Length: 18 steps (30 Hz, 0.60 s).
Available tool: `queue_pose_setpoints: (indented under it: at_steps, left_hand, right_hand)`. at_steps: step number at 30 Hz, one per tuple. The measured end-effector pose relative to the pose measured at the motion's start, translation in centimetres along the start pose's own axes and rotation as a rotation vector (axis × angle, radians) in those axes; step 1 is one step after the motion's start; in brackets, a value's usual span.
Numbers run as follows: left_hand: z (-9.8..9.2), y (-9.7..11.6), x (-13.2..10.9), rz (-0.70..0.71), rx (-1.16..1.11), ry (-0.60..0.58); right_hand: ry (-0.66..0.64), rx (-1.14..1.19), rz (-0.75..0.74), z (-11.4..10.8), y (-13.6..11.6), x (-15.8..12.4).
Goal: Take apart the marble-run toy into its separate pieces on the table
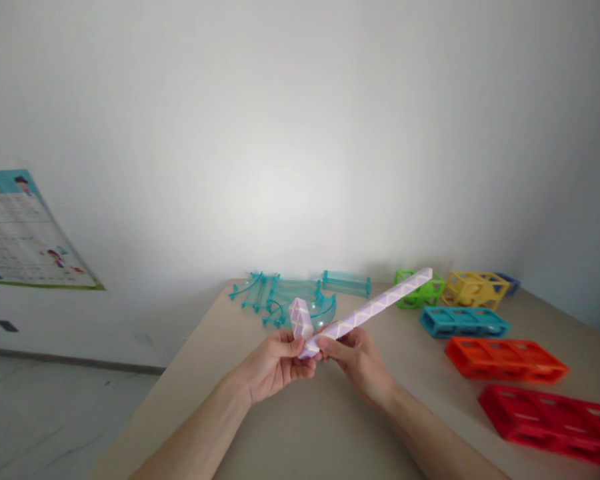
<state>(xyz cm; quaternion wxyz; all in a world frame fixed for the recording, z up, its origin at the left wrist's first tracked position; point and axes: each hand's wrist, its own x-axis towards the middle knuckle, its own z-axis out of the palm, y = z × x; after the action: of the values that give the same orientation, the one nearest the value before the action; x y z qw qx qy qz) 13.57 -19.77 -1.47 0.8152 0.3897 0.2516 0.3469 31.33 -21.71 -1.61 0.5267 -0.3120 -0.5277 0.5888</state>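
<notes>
A lilac and white twisty snake puzzle (373, 308) is held above the table, between my two hands. Its long straight part slants up to the right, and a short bent part stands up at the left end. My left hand (275, 363) pinches it at the bend, with the thumb on top. My right hand (357, 360) grips the lower part of the long section, its thumb lying along the near side. The fingers behind the puzzle are partly hidden.
On the table (200, 373), clear teal track pieces (293, 293) lie at the back. To the right stand green (407, 293), yellow (473, 290), blue (463, 323), orange (505, 360) and red (555, 423) plastic frames. A wall (300, 133) rises behind; a poster (25, 230) hangs left.
</notes>
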Motion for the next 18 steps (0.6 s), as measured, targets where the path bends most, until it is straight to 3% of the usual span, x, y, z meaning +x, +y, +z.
queue_pose_setpoints:
  at_steps: [3,9,18]
  left_hand:
    - [0.24,-0.08,-0.07,0.019,-0.033,-0.037]
    - [0.81,-0.22,-0.02,0.143,0.045,-0.014]
    - [0.87,-0.05,-0.22,0.111,0.039,-0.072]
  right_hand:
    - [-0.024,0.12,0.035,0.09,-0.05,-0.07]
    - [0.097,0.329,0.05,-0.27,0.67,0.35]
    - [-0.027,0.308,0.024,-0.74,0.58,0.2]
